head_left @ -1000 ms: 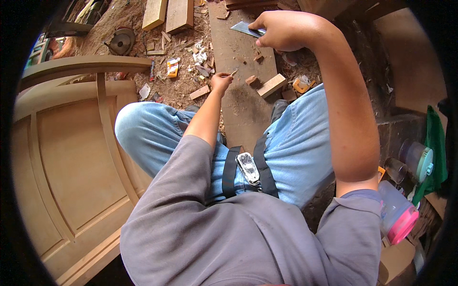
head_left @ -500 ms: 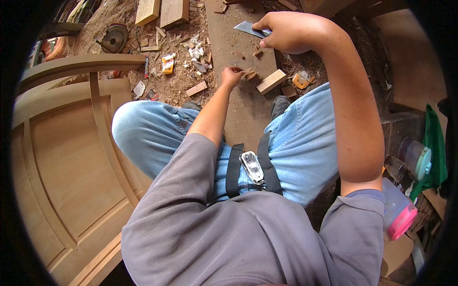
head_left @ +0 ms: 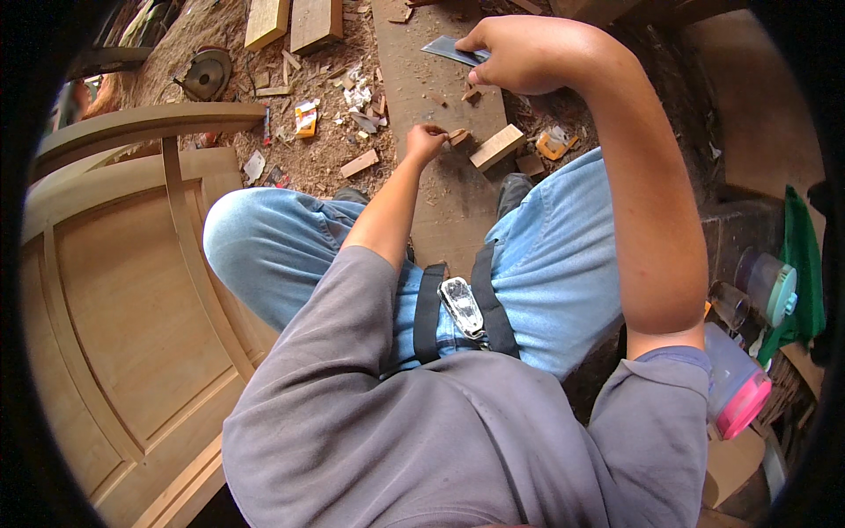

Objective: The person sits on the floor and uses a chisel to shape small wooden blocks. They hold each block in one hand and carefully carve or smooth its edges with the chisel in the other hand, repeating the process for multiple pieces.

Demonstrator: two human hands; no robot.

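Observation:
My right hand (head_left: 524, 60) is closed on a flat dark-grey metal blade (head_left: 446, 50), raised over the far part of a long wooden plank (head_left: 440, 207). The blade's broad end points left, and its kind is not clear. Below and to the left, my left hand (head_left: 426, 141) pinches a small piece of wood (head_left: 459, 137) above the plank. Just right of that piece lies a pale rectangular wood block (head_left: 497, 147). Wood chips are scattered over the plank, which runs between my feet.
A panelled wooden door (head_left: 145, 299) leans at my left, with a curved wooden frame (head_left: 158, 116) above it. A circular saw (head_left: 208, 75) and thick timber blocks (head_left: 315, 25) lie farther off. Plastic containers (head_left: 738, 387) stand at my right. Offcuts and shavings cover the ground.
The whole view has shifted slightly. Both hands keep nearly the same places, the right one with the blade and the left one with the small piece of wood.

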